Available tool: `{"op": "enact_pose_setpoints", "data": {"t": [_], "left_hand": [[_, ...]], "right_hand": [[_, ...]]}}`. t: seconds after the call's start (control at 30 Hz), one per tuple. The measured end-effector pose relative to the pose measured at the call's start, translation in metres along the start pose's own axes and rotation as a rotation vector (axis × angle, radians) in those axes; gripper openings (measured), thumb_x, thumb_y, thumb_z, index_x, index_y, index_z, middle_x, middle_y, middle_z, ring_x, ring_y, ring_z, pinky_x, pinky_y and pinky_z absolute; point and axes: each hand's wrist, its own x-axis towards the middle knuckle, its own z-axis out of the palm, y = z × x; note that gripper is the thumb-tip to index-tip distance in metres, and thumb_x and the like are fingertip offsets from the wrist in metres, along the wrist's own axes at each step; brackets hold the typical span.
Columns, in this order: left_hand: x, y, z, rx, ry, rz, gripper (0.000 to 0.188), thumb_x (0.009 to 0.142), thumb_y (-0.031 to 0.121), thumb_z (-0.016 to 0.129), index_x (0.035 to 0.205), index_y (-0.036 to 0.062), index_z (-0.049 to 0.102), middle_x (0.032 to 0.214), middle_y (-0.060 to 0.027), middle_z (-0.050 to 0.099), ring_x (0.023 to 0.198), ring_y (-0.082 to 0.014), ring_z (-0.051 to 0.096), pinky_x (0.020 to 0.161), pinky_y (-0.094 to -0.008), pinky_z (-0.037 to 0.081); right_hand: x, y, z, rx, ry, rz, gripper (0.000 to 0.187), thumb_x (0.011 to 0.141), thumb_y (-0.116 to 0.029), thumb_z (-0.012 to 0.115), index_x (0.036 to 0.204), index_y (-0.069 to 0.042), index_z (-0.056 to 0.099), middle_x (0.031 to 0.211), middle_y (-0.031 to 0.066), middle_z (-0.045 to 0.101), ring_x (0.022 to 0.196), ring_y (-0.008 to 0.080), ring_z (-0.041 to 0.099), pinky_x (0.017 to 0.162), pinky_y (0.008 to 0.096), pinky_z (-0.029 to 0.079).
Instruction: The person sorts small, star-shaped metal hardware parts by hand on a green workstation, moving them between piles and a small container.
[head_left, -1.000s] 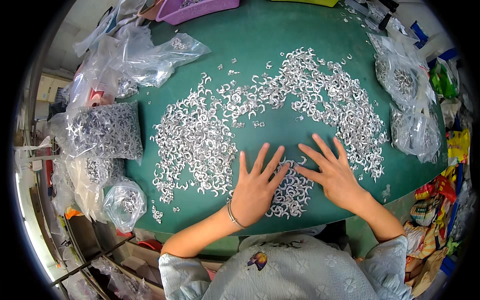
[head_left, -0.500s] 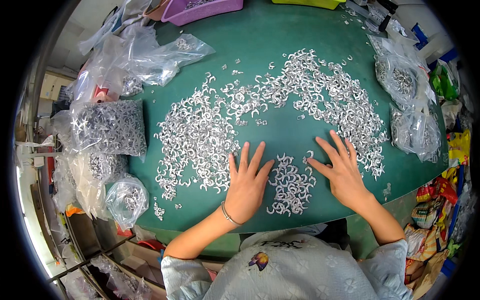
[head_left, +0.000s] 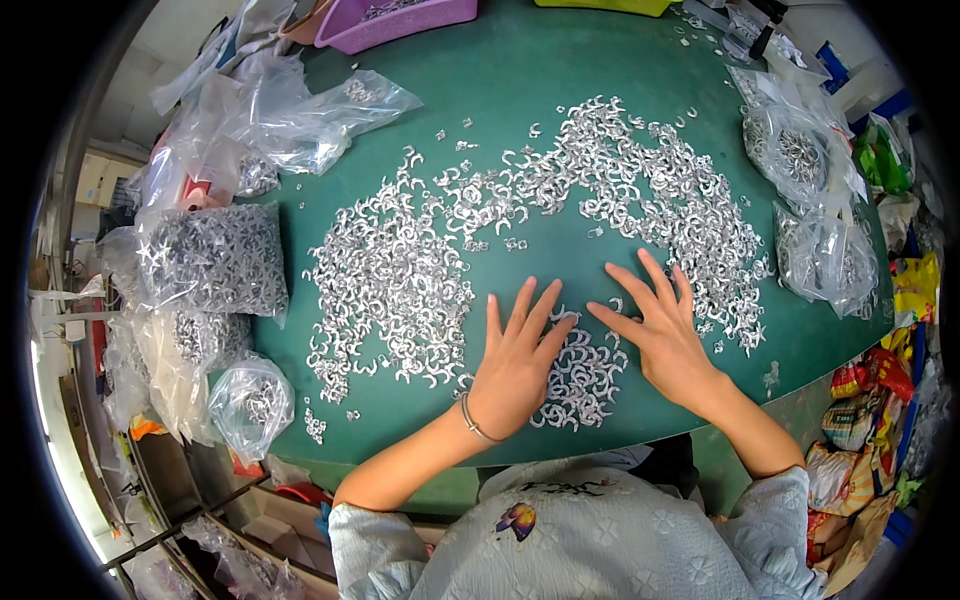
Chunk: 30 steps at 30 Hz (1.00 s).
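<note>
Both hands are over the near part of the green counter [head_left: 440,90], on either side of a small pile [head_left: 588,385] of silvery, mostly crescent-shaped pieces. The left hand [head_left: 515,365] covers the left edge of this pile, its fingers spread and pointing far, its thumb reaching right across the pieces. The right hand [head_left: 652,320] is at the pile's far right, its fingers also spread, its thumb pointing left. The two thumb tips face each other over the far part of the pile, a little apart. Neither hand pinches anything visible; whether the fingertips press on the counter I cannot tell.

A large pile [head_left: 390,285] of similar pieces lies to the left, just beside the left hand, and joins by a thinner band to another large pile [head_left: 700,220] on the far right, beyond the right hand. A bracelet [head_left: 470,420] circles the left wrist.

Along the left edge are a clear bag of stars [head_left: 210,258] and, nearer, a small bag [head_left: 252,405] with pieces inside. More filled bags [head_left: 830,262] rest at the right edge. A purple bin [head_left: 400,28] stands at the far left.
</note>
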Motion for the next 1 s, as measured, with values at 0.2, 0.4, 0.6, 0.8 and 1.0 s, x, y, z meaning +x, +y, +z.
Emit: {"op": "enact_pose_setpoints", "data": {"t": [0.2, 0.4, 0.6, 0.8, 1.0], "left_hand": [[-0.002, -0.002, -0.001, -0.016, -0.016, -0.033, 0.049, 0.077, -0.010, 0.054, 0.122, 0.0067, 0.058, 0.146, -0.0173, 0.035, 0.139, -0.0406, 0.027, 0.108, -0.0650, 0.017], [-0.004, 0.000, -0.009, -0.117, 0.047, -0.044, 0.040, 0.083, -0.008, 0.053, 0.120, 0.0076, 0.061, 0.145, -0.0171, 0.038, 0.138, -0.0405, 0.030, 0.110, -0.0627, 0.013], [-0.004, 0.006, -0.010, -0.137, 0.028, -0.043, 0.038, 0.085, -0.005, 0.055, 0.120, 0.0077, 0.061, 0.145, -0.0162, 0.039, 0.138, -0.0396, 0.030, 0.111, -0.0612, 0.012], [-0.007, 0.005, -0.009, -0.150, 0.064, -0.047, 0.043, 0.085, -0.004, 0.057, 0.126, 0.0079, 0.055, 0.145, -0.0155, 0.039, 0.138, -0.0383, 0.030, 0.111, -0.0608, 0.013], [0.009, 0.003, 0.002, -0.214, 0.107, 0.044, 0.050, 0.084, -0.001, 0.061, 0.132, 0.0043, 0.048, 0.139, -0.0142, 0.047, 0.132, -0.0334, 0.042, 0.111, -0.0565, 0.023]], "right_hand": [[0.007, 0.006, 0.006, 0.113, 0.152, 0.007, 0.022, 0.075, -0.007, 0.070, 0.096, -0.011, 0.070, 0.136, 0.0088, 0.047, 0.136, 0.0349, 0.031, 0.106, 0.0616, 0.018], [0.025, 0.012, 0.020, 0.119, 0.269, -0.069, 0.013, 0.073, -0.012, 0.074, 0.083, -0.008, 0.067, 0.123, 0.0067, 0.054, 0.130, 0.0326, 0.039, 0.105, 0.0614, 0.019], [0.034, 0.016, 0.028, 0.091, 0.316, -0.114, 0.009, 0.075, -0.013, 0.071, 0.081, -0.008, 0.065, 0.106, 0.0043, 0.055, 0.114, 0.0247, 0.048, 0.105, 0.0561, 0.023], [0.044, 0.022, 0.014, -0.018, 0.391, -0.035, 0.013, 0.075, -0.010, 0.070, 0.085, -0.008, 0.062, 0.098, 0.0035, 0.055, 0.104, 0.0233, 0.051, 0.099, 0.0504, 0.029], [0.045, 0.014, 0.025, 0.078, 0.284, -0.208, 0.020, 0.072, -0.007, 0.071, 0.088, -0.008, 0.060, 0.101, 0.0058, 0.054, 0.103, 0.0255, 0.051, 0.092, 0.0458, 0.032]]}}
